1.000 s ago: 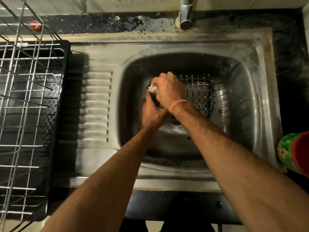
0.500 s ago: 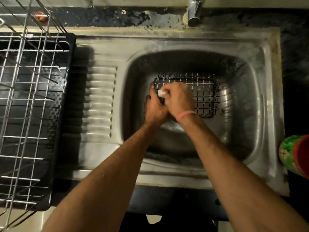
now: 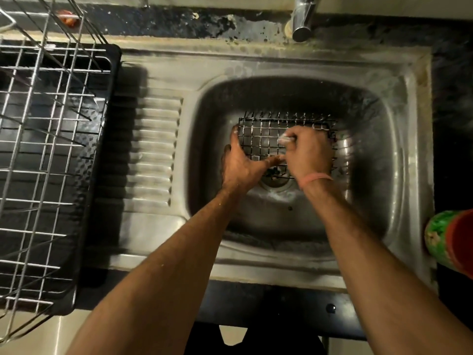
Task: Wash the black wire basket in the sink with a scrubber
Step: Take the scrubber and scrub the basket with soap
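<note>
The counter (image 3: 455, 80) is dark stone, with a steel sink (image 3: 158, 226) let into it; the sink's ribbed drainboard runs along its left side and the basin takes up its right; a wire dish rack (image 3: 46, 149) on a black tray stands at the counter's left edge, a tap (image 3: 303, 19) juts over the basin from the back edge, and a green and red container (image 3: 450, 242) sits at the right edge.

The black wire basket (image 3: 261, 139) stands in the middle of the basin, just behind the drain (image 3: 275, 179), its near edge over the drain's rim; pale suds seem to cling to some of its wires, though blur makes that unsure.

The left hand (image 3: 243, 165) grips the basket's left side, fingers up along the mesh and thumb reaching across its near edge; the right hand (image 3: 307, 155), with a pink band at the wrist, is curled round a pale scrubber (image 3: 285, 140) and presses it against the mesh right of centre; the two hands are close together, almost touching at the thumb.

No water is visible running from the tap; so I judge the task to be mid-scrub; soap is on, part of the mesh is being worked, and the rest of the wires, the rinse and setting the basket to drain are likely still to come.
</note>
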Demonstrator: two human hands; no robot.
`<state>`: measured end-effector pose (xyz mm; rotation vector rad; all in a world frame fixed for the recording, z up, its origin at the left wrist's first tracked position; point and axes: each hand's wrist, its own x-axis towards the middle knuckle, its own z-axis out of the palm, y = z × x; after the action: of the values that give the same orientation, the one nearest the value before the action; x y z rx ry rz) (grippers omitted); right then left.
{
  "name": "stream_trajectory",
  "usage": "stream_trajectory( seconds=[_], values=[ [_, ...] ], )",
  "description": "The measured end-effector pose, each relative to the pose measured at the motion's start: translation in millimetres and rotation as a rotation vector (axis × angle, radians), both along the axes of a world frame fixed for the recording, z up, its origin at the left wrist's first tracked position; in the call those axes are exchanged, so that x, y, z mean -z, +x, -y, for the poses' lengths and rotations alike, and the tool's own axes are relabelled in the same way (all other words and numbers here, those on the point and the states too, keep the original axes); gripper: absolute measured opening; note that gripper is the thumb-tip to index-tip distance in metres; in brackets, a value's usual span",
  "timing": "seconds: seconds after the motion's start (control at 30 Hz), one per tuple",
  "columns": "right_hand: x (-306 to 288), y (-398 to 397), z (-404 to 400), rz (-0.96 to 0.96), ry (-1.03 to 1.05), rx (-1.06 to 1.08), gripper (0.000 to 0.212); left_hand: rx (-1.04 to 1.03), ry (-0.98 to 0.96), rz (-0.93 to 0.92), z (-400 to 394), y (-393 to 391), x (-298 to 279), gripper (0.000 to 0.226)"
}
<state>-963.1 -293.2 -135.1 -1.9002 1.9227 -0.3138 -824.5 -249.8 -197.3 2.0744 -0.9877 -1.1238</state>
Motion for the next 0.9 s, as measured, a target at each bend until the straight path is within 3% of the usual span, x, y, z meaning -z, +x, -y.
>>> stream_trajectory(
  seconds=[0.1,0.17,0.23,0.33,0.47,0.7,0.9],
  values=[
    [-1,46,-5,0.086,0.027,-0.160,0.019,0.025,-0.025,0.023,-1,3,9,0.107],
    [-3,53,-4,0.090,0.032,-0.233,0.021,0.025,-0.023,0.002,0,5,15,0.102],
    [-6,35,-1,0.056,0.029,-0.233,0.022,0.023,-0.026,-0.015,1,4,11,0.116],
    [-7,-27,5,-0.027,0.043,-0.069,0.025,0.024,0.001,-0.064,0,2,3,0.147],
    [-7,-69,7,-0.117,0.022,0.165,0.018,0.000,-0.018,-0.092,-2,2,1,0.147],
    [-4,18,-24,0.089,-0.002,-0.139,0.019,0.026,-0.056,-0.006,1,2,5,0.118],
    [-4,-51,17,-0.093,-0.030,-0.075,0.019,0.014,0.016,-0.102,1,1,0,0.153]
  ],
)
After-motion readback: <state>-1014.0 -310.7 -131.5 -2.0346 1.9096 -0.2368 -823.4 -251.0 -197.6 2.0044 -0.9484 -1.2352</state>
